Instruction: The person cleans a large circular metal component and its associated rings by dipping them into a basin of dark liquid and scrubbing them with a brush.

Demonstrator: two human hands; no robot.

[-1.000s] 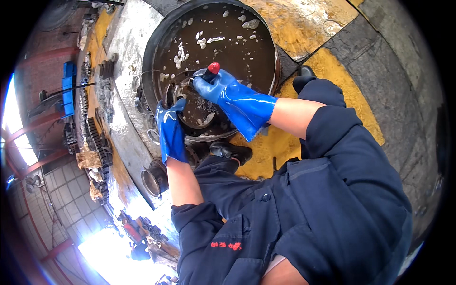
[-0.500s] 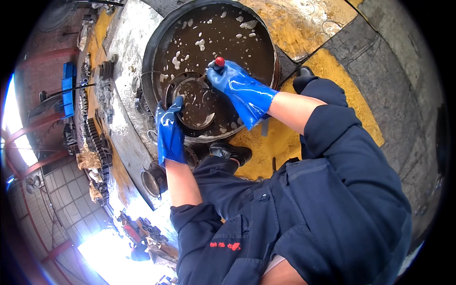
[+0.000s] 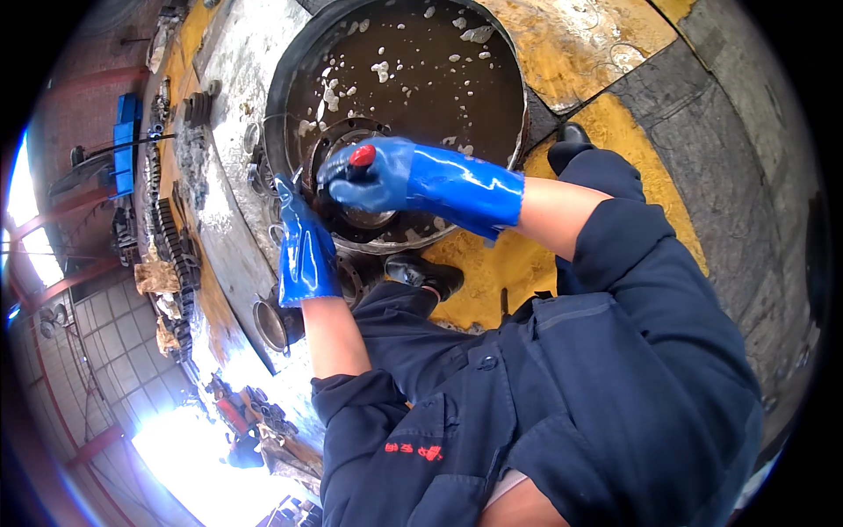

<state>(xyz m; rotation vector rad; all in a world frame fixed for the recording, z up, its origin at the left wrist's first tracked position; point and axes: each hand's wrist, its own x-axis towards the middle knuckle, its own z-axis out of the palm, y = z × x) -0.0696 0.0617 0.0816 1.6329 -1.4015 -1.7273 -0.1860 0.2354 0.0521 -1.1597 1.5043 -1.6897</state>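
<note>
A round tub [image 3: 277, 105] of murky brown liquid stands in front of me. Partly sunk at its near left side is a flanged metal ring [image 3: 358, 128] with holes around its edge. My left hand [image 3: 304, 250], in a blue rubber glove, grips the ring's left edge; the fingertips point up and the thumb is mostly hidden. Gloved in blue too, my right hand [image 3: 376, 178] is closed over the ring, around a tool with a red handle end [image 3: 363, 155]. The tool's working end is hidden beneath the hand, so its kind does not show.
White foam [image 3: 380, 70] floats on the liquid. Left of the tub, metal parts line a long bench [image 3: 230, 132]. A short metal cylinder [image 3: 270, 325] lies near my left forearm. My shoe [image 3: 426, 274] is close to the tub, on yellow matting [image 3: 479, 281].
My right hand has moved left with the red-ended tool, from the ring's right side to over it. My left hand has shifted slightly left, and its fingers now lie along the outer edge.
</note>
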